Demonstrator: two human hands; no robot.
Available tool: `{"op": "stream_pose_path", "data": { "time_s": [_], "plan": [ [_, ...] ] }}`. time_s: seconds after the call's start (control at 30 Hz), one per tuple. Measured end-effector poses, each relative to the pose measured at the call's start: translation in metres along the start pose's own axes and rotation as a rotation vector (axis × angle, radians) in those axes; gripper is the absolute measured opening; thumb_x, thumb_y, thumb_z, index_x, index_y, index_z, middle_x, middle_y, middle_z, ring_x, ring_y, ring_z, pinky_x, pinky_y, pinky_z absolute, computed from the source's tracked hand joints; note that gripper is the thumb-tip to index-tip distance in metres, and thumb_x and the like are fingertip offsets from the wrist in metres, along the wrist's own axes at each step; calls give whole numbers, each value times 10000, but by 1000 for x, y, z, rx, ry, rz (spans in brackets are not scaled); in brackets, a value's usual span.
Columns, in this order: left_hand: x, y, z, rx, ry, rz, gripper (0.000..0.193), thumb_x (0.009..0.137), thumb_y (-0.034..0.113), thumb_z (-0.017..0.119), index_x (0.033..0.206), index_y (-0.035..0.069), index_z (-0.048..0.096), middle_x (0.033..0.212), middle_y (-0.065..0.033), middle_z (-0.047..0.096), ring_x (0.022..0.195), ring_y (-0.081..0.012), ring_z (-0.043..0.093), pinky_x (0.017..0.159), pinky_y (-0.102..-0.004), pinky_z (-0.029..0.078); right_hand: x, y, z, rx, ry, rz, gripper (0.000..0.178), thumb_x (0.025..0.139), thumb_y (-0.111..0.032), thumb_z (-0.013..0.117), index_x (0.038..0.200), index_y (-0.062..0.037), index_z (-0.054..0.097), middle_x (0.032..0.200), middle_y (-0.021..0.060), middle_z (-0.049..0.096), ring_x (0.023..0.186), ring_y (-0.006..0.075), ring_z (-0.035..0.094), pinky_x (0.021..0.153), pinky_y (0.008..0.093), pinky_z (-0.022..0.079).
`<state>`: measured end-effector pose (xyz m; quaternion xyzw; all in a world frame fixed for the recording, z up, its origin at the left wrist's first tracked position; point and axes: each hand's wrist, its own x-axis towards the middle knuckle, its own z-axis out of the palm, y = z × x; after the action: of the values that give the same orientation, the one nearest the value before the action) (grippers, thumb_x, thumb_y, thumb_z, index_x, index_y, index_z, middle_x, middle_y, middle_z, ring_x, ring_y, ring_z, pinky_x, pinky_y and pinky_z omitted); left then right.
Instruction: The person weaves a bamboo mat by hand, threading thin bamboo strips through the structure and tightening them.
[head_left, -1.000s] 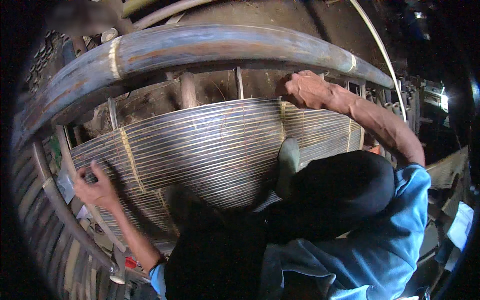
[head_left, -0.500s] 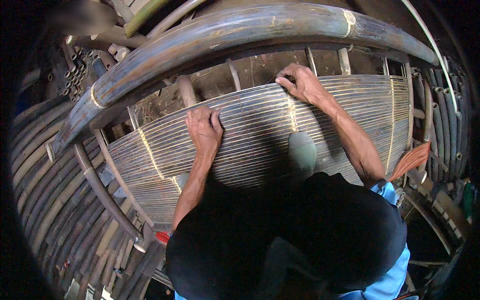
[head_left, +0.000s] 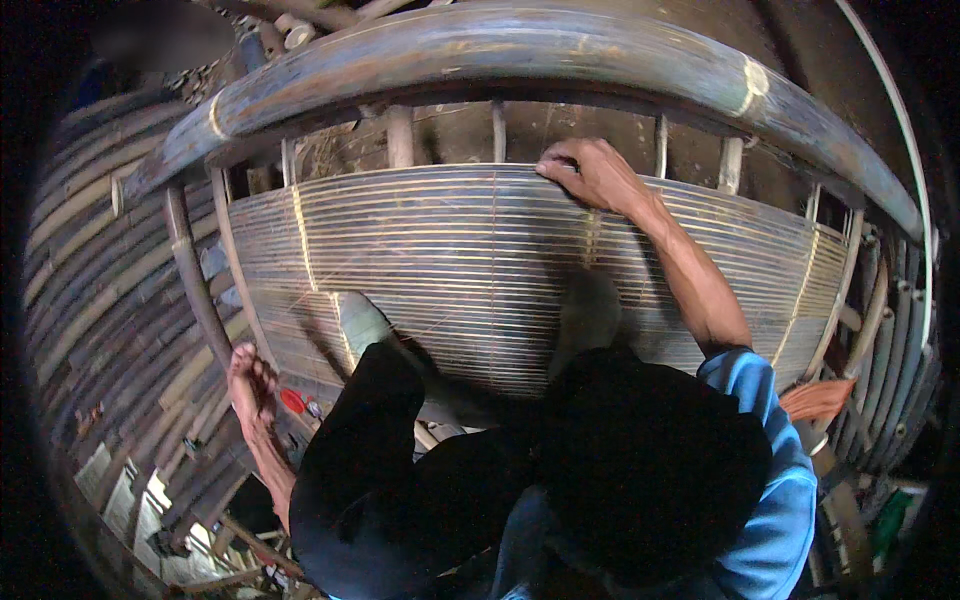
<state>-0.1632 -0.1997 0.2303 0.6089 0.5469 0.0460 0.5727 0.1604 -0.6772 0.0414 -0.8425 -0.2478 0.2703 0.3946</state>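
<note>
A bamboo bench seat (head_left: 400, 230) of thin, closely set slats, tied across by pale bindings, spreads before me. At its far edge, right of the middle, my right hand (head_left: 598, 178) bends down, thumb and forefinger pinched at the outermost slat (head_left: 517, 167). My left hand (head_left: 252, 380) is off the seat, low on the left beside a dark bamboo pole (head_left: 195, 270). Its fingers are curled in, and what they hold, if anything, cannot be made out. My foot (head_left: 364, 322) rests on the slats, with my other foot (head_left: 588, 310) in shadow further right.
A thick bamboo beam (head_left: 480, 42) curves across beyond the seat, joined to it by short uprights (head_left: 400, 135). Many bamboo poles (head_left: 100, 290) lie on the left, and more (head_left: 893, 340) on the right. An orange bundle of strands (head_left: 818, 400) hangs near the right end. Something red (head_left: 291, 400) lies by my left hand.
My left hand has left the far part of the slats and come back down to the left, off the seat. The right hand stays at the far edge. The view has turned somewhat.
</note>
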Motion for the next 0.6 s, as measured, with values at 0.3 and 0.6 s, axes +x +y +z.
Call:
{"op": "stream_pose_path", "data": {
  "time_s": [0.3,0.6],
  "plan": [
    [-43,-28,-131,190,90,167,113,913,202,723,912,126,639,661,115,451,512,-25,357,481,-223,231,33,-28,63,-144,113,-484,305,853,-220,751,1146,-140,729,1299,133,546,1235,339,496,1068,479,406],
    [18,28,38,1270,190,601,611,859,267,793,1345,-24,567,1405,-236,533,1287,-349,533,1099,-441,404,40,-65,72,-69,161,-508,136,905,-203,683,929,-69,688,1131,118,601,1169,324,514,1002,488,368]
  ]
}}
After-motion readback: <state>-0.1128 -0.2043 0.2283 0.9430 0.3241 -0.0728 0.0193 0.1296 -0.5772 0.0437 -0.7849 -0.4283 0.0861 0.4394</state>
